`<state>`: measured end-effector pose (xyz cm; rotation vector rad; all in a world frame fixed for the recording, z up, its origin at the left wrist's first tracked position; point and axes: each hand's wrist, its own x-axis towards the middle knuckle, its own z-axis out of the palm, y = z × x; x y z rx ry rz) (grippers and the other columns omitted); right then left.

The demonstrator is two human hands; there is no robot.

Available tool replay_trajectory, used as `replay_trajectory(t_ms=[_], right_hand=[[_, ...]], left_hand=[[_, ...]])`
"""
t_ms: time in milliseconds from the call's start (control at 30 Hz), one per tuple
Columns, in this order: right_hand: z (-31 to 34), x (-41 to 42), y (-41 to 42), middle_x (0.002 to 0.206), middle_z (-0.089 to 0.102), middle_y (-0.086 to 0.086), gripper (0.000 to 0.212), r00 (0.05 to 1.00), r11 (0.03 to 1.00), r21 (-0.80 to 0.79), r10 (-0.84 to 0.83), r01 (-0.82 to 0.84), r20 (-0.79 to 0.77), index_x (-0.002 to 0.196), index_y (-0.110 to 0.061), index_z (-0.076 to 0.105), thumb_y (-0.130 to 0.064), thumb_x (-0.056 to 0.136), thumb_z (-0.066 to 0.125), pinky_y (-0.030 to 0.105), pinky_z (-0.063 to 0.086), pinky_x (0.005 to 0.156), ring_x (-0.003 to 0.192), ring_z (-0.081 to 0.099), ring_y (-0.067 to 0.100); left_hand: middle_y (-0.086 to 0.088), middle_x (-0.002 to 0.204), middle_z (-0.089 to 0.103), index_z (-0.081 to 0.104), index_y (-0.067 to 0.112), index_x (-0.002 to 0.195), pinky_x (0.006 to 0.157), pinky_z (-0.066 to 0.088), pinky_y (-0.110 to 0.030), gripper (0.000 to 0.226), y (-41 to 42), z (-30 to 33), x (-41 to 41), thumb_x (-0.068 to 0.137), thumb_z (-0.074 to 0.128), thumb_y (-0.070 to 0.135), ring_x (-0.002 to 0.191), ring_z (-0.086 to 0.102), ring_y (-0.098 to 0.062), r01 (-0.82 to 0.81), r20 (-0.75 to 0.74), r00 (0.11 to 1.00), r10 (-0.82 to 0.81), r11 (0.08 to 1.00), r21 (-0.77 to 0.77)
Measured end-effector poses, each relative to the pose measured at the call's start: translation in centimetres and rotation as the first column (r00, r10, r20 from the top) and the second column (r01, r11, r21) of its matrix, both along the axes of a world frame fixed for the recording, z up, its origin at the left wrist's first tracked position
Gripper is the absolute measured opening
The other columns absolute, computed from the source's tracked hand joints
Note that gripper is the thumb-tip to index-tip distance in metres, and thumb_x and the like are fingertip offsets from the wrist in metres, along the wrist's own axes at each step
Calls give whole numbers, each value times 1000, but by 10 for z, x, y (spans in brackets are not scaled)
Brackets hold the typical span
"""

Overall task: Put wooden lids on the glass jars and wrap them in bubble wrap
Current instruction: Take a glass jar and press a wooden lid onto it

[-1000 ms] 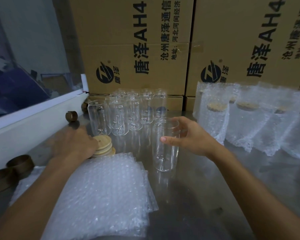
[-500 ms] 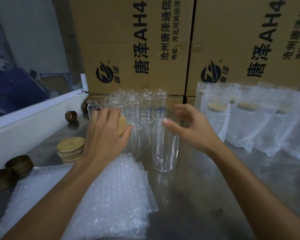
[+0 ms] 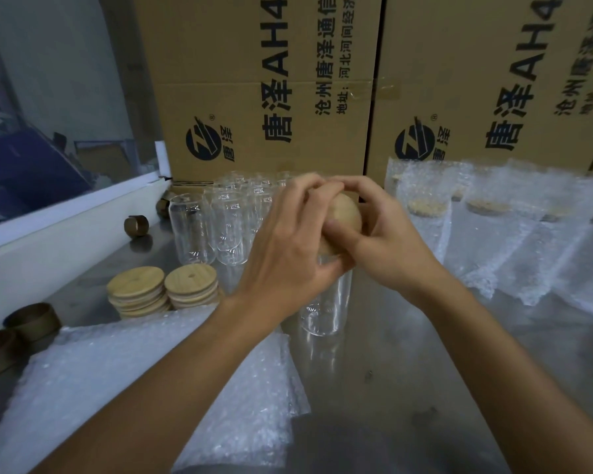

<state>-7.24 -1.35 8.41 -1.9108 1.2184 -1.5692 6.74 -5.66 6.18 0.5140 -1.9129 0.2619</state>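
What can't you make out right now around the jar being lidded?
Head view only:
- Whether the wooden lid is seated: the left hand and right hand cover the glass jar rim.
- Count of spare jars: hands hide some.
- Wrapped jars: blurred, cut by right edge.

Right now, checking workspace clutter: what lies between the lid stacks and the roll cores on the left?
Bare steel tabletop between lid stacks and roll cores, head view.
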Motion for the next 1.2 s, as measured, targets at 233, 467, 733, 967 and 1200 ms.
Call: replay_trajectory(t_ms=[233,467,733,967,1200], right_hand=[[3,-10,-7,90,58,-2,32,793,942,296,-55,-161,607,128,-17,58,-22,97,65,22,43,55,61,49,9],[-5,-15,-9,100,64,-11,51,925,963,270,-106,4,364,134,-17,58,-47,94,64,23,46,71,76,61,4],[-18,-11,-15,132,56,-1,53,959,961,89,-250,263,-137,145,-24,53,-46,98,59,35,47,106,120,57,10],[-28,-7,-18,134,50,-1,51,920,967,48,-224,252,-321,146,-23,53,-39,98,61,26,41,109,122,50,5],[-27,-7,-19,137,50,-3,47,941,969,-30,-245,245,-234,151,-25,46,-38,106,47,11,34,104,126,47,4]], left_hand=[[3,146,28,14,39,144,100,36,-27,116,-10,-29,-17,56,89,58,132,37,-16,191,-286,958,0,744,640],[2,142,50,34,27,142,105,45,-35,107,-30,-52,-29,56,96,41,127,51,-15,228,-262,963,63,329,916],[4,116,62,46,22,136,74,44,-18,90,-32,-61,-31,61,94,37,103,61,-13,213,-271,959,82,423,881],[20,89,58,53,51,85,55,39,0,57,-21,-54,-41,57,91,20,78,59,10,288,-367,928,64,501,816],[12,108,61,56,41,112,89,53,-39,67,-15,-31,-41,48,64,55,104,59,-12,115,-261,958,116,678,726]])
